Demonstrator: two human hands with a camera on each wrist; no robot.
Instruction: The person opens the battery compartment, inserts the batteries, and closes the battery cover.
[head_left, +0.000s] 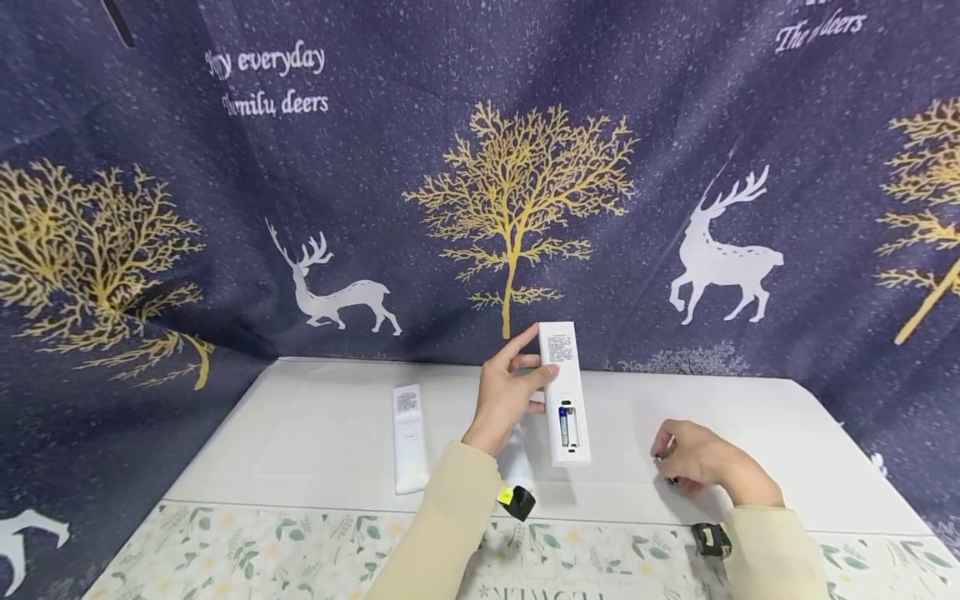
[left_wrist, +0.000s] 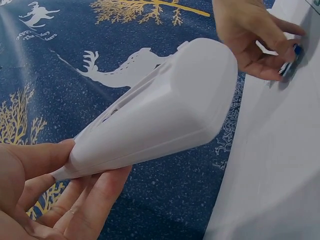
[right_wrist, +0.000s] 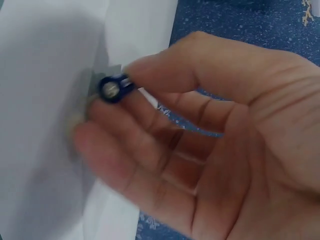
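Note:
My left hand [head_left: 508, 392] holds a white remote control [head_left: 567, 385] up over the white table, its back facing me. Thumb and fingers grip its left edge. The remote's battery compartment is uncovered, and one blue battery [head_left: 564, 427] lies in the left side of it. Off to the right, my right hand [head_left: 697, 457] is low over the table and pinches a small blue battery [right_wrist: 116, 89] between thumb and fingers. In the left wrist view the remote's rounded end points toward the right hand.
A second white remote [head_left: 410, 442] lies face down on the white table [head_left: 322, 442], left of my left forearm. Another white object [head_left: 516, 460] is partly hidden behind that forearm. A floral cloth [head_left: 300, 550] runs along the near edge; a dark printed curtain [head_left: 465, 75] hangs behind.

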